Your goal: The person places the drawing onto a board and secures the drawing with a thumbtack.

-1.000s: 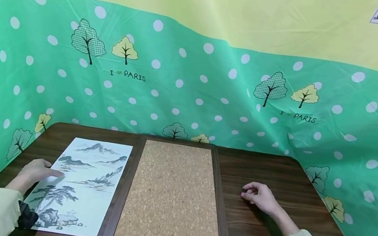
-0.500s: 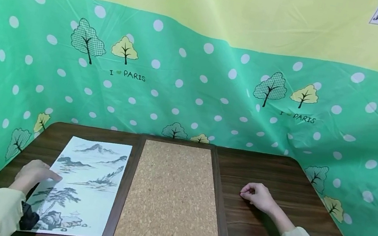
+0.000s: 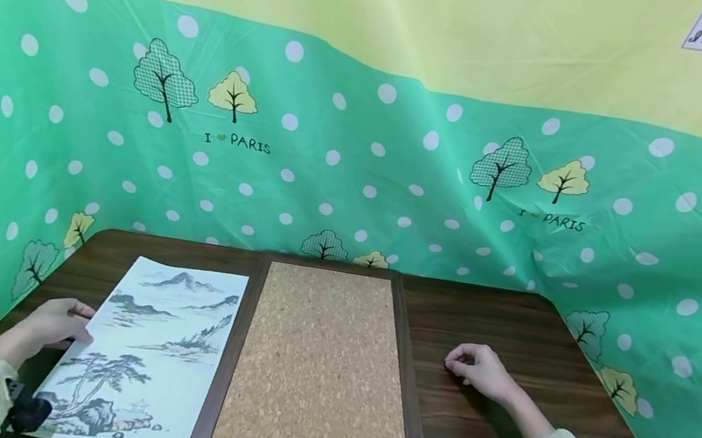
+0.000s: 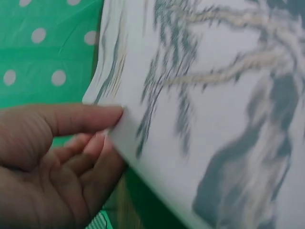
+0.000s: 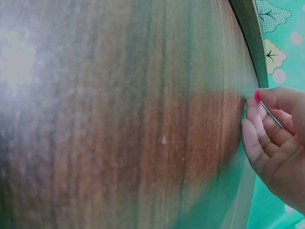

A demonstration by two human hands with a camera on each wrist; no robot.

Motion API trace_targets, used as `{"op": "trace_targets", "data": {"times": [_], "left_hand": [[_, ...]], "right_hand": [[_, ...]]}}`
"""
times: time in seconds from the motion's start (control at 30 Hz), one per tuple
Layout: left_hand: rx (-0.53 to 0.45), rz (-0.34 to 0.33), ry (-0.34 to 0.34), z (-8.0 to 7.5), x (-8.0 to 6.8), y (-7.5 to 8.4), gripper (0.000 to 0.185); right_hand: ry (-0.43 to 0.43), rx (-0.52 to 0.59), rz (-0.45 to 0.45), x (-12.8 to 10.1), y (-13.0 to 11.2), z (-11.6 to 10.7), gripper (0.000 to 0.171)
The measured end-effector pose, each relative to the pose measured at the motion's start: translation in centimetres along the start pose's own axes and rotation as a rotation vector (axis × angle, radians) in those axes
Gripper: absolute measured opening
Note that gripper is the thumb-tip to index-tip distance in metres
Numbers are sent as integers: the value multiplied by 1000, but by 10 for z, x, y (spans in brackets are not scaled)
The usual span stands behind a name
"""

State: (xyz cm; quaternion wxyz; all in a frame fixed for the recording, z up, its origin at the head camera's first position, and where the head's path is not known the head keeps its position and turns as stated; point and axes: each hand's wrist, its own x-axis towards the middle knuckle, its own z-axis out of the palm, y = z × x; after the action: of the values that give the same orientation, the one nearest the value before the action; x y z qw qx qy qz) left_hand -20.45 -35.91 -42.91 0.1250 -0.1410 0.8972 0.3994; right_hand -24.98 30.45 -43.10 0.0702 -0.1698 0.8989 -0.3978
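An ink landscape painting on paper (image 3: 152,348) lies on the left of the dark wooden table (image 3: 502,324). My left hand (image 3: 57,324) pinches its left edge. In the left wrist view the thumb lies on top of the sheet (image 4: 214,119) and the fingers (image 4: 90,148) curl under the lifted edge. A framed cork board (image 3: 320,370) lies in the middle of the table, right beside the painting. My right hand (image 3: 480,367) rests on the bare wood to the right of the board. Its curled fingers (image 5: 259,138) pinch a small pink thing (image 5: 257,95), mostly hidden.
A green cloth with white dots and trees (image 3: 360,166) walls in the table at the back and both sides. The table's far right corner (image 5: 248,28) is near my right hand. Bare wood shows on the right half of the table.
My left hand has slid back off the painting to its left edge and now pinches it; the sheet has shifted slightly right. My right hand has curled a little tighter in place.
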Motion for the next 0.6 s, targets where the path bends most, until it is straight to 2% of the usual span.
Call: {"op": "trace_targets", "data": {"times": [0.2, 0.27, 0.37, 0.5, 0.6], "left_hand": [[-132, 32, -201, -14, -9, 2, 55], [-190, 31, -256, -19, -11, 1, 53], [-252, 68, -332, -26, -12, -3, 49], [-323, 121, -402, -32, -14, -7, 44], [-368, 140, -410, -36, -16, -8, 37]], "right_hand": [[-8, 14, 11, -2, 1, -2, 12], [-8, 14, 12, -3, 1, -3, 12], [-16, 20, 4, -4, 1, -4, 12], [-20, 34, 1, -5, 1, -5, 13], [-15, 43, 5, -5, 0, -6, 14]]}}
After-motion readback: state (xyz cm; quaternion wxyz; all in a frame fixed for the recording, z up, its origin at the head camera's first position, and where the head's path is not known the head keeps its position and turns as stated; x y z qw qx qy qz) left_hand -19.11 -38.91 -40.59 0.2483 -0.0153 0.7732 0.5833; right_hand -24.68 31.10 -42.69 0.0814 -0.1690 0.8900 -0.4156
